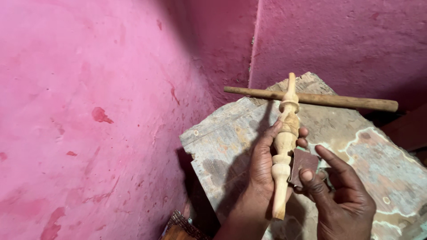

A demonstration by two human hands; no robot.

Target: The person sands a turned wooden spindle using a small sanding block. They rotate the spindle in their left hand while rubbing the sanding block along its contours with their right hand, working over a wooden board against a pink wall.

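Note:
My left hand (pixel 261 166) grips a pale turned wooden spindle (pixel 284 142) around its middle and holds it nearly upright, its thin tip pointing up. My right hand (pixel 342 195) pinches a small piece of dark brown sandpaper (pixel 304 163) between thumb and fingers and presses it against the right side of the spindle's lower part. Both hands hover over a worn grey wooden board (pixel 231 133).
A long round wooden stick (pixel 342 101) lies across the far end of the board, behind the spindle's tip. Pink painted walls (pixel 89 111) close in on the left and back. A patterned object (pixel 182 222) shows at the bottom edge.

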